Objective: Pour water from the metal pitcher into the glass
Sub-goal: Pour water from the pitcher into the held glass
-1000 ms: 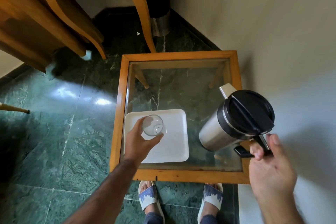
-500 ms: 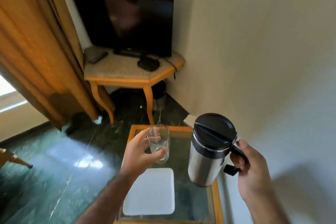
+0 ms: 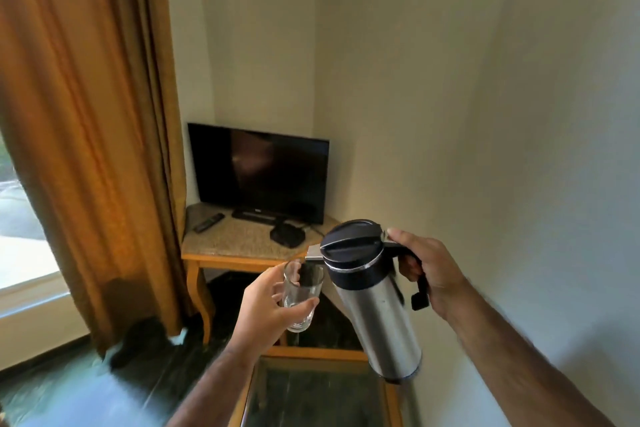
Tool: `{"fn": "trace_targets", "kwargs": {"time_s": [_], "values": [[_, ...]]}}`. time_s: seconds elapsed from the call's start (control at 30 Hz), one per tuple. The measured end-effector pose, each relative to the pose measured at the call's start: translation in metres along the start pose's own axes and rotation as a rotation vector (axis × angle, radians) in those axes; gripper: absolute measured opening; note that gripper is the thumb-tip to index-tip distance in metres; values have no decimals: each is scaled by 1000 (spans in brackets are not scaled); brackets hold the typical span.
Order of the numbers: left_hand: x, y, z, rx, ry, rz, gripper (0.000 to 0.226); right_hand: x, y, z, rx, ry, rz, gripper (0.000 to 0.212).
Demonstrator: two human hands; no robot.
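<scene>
My left hand (image 3: 266, 308) grips a clear drinking glass (image 3: 303, 295) and holds it upright in the air above the far edge of the glass-topped table. My right hand (image 3: 424, 270) is closed around the black handle of the metal pitcher (image 3: 375, 315), thumb resting near its black lid (image 3: 351, 241). The pitcher leans to the left, and its metal spout (image 3: 313, 256) sits just over the rim of the glass. No water shows in the glass or at the spout.
A wood-framed glass-topped table (image 3: 311, 354) lies below my hands. Behind stands a corner stand (image 3: 235, 246) with a dark TV (image 3: 259, 173), a remote and a small black box. An orange curtain (image 3: 90, 135) hangs at left; a plain wall closes the right.
Both hands have risen from the table with the glass and pitcher. The pitcher has come close to the glass and tipped left, its spout now over the rim. The view has tilted upward.
</scene>
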State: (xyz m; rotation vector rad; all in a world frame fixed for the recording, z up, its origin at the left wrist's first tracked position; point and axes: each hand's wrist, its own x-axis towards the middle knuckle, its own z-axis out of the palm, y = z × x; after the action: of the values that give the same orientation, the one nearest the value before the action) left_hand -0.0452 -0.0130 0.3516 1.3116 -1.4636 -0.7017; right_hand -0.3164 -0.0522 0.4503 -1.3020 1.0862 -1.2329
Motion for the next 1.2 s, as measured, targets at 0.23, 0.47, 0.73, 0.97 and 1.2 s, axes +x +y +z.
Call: {"fn": "trace_targets", "kwargs": {"time_s": [0.23, 0.47, 0.73, 0.97, 1.2], "values": [[-1, 28, -22, -3, 76, 15, 64, 28, -78, 27, -167, -223, 18, 39], [-5, 28, -37, -31, 93, 4, 51, 49, -131, 44, -364, -363, 30, 36], [2, 28, -34, -17, 117, 10, 51, 68, -161, 62, -603, -453, 95, 49], [12, 23, -31, -31, 124, 10, 46, 86, -169, 79, -783, -538, 136, 42], [25, 17, -32, -26, 125, -2, 49, 105, -174, 96, -863, -560, 162, 43]]}}
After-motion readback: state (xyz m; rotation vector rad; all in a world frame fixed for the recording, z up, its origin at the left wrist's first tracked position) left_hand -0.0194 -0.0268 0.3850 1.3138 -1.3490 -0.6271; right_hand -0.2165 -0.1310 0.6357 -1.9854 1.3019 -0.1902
